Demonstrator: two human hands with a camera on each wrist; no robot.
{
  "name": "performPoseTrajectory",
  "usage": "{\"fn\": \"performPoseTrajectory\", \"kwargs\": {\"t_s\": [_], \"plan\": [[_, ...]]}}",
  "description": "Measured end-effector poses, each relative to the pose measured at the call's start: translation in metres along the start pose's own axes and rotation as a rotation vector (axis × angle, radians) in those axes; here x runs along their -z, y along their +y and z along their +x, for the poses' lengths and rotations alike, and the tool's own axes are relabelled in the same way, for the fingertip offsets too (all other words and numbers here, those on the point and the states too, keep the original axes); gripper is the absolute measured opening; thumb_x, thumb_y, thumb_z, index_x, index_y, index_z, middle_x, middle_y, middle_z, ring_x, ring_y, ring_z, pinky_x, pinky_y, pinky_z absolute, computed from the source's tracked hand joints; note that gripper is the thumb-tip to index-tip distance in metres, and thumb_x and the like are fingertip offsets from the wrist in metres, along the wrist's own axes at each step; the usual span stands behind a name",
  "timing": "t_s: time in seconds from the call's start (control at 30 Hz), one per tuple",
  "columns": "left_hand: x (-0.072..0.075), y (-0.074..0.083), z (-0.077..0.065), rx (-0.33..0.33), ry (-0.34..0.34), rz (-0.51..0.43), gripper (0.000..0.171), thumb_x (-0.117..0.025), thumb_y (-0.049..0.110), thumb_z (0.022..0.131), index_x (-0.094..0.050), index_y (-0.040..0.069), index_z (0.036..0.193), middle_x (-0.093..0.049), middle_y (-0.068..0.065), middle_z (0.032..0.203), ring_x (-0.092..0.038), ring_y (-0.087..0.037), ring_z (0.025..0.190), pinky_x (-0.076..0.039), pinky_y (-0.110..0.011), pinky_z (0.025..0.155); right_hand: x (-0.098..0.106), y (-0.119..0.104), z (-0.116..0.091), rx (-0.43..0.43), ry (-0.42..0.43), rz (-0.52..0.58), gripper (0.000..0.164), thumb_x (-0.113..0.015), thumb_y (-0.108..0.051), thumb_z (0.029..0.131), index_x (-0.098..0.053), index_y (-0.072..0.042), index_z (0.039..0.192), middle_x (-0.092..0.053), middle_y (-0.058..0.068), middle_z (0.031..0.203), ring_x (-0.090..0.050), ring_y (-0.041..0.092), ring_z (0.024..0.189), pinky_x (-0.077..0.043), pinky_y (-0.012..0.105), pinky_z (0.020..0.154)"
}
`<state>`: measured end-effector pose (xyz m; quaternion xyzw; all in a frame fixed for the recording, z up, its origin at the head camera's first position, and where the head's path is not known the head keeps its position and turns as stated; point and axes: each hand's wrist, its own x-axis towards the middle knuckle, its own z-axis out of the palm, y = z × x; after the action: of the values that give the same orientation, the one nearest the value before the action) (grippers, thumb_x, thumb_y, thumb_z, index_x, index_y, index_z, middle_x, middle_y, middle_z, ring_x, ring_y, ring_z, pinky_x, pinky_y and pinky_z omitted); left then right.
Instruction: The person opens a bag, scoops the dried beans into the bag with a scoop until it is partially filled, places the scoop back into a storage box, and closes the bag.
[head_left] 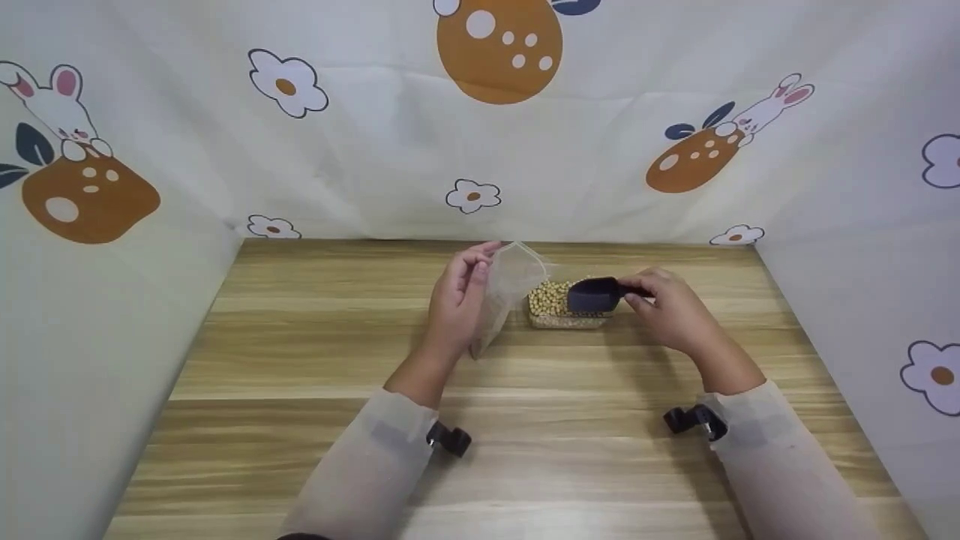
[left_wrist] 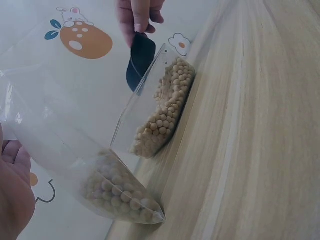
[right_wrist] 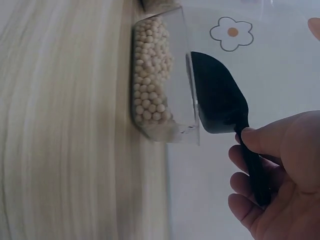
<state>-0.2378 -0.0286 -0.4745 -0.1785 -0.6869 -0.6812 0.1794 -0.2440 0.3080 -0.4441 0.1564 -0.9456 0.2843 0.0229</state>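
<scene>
A clear plastic bag (head_left: 511, 279) hangs from my left hand (head_left: 456, 300), which grips it at its top edge. Soybeans (left_wrist: 117, 192) fill its lower corner in the left wrist view, and that corner touches the table. My right hand (head_left: 670, 309) holds a black scoop (head_left: 592, 295) by the handle. The scoop's bowl is over the right part of a clear rectangular container (head_left: 568, 323), by its rim. Inside that container lies a heap of soybeans (right_wrist: 150, 75), lower in the middle. The bag stands just left of the container. Whether the scoop carries beans is hard to tell.
The wood-grain table (head_left: 330, 322) runs back to a pale curtain (head_left: 360, 150) printed with oranges, rabbits and flowers. Curtain walls close in both sides. Small black devices (head_left: 450, 439) are strapped to both wrists.
</scene>
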Motion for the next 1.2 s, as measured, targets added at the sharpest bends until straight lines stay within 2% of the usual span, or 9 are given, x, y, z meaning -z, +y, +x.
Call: {"fn": "performPoseTrajectory", "kwargs": {"t_s": [0.27,0.53,0.83,1.2], "plan": [[0.000,-0.001,0.000,0.015,0.001,0.000,0.018,-0.048,0.015,0.114,-0.061,0.003,0.114,-0.068,-0.008,0.147,-0.060,-0.021,0.143,-0.048,-0.034,0.122,-0.006,-0.008,0.007,0.034,-0.034,-0.121,0.028,-0.066,-0.004,0.103,-0.075,-0.002,0.129,-0.072,0.020,0.121,-0.061,0.045,0.119,-0.049,0.061,0.106],[0.000,0.001,0.000,0.002,-0.012,-0.010,0.018,-0.048,0.015,0.114,-0.060,0.001,0.114,-0.066,-0.010,0.149,-0.059,-0.023,0.144,-0.046,-0.034,0.124,-0.007,-0.016,0.014,0.062,-0.088,-0.220,0.030,-0.067,-0.006,0.102,-0.074,-0.002,0.131,-0.073,0.018,0.117,-0.064,0.043,0.116,-0.051,0.059,0.106],[0.000,0.001,0.000,0.008,-0.007,-0.012,0.018,-0.048,0.014,0.114,-0.060,0.001,0.113,-0.067,-0.011,0.148,-0.060,-0.022,0.144,-0.046,-0.033,0.125,-0.015,-0.022,0.019,0.138,-0.096,-0.250,0.028,-0.067,-0.002,0.100,-0.076,0.000,0.126,-0.074,0.019,0.115,-0.066,0.045,0.114,-0.053,0.059,0.105],[0.000,0.000,-0.001,0.017,-0.010,-0.003,0.018,-0.047,0.015,0.114,-0.060,0.002,0.113,-0.067,-0.010,0.149,-0.059,-0.020,0.144,-0.045,-0.032,0.125,-0.026,-0.023,0.027,0.143,-0.106,-0.264,0.028,-0.069,-0.005,0.100,-0.077,-0.002,0.128,-0.074,0.018,0.115,-0.066,0.043,0.111,-0.054,0.057,0.101]]}}
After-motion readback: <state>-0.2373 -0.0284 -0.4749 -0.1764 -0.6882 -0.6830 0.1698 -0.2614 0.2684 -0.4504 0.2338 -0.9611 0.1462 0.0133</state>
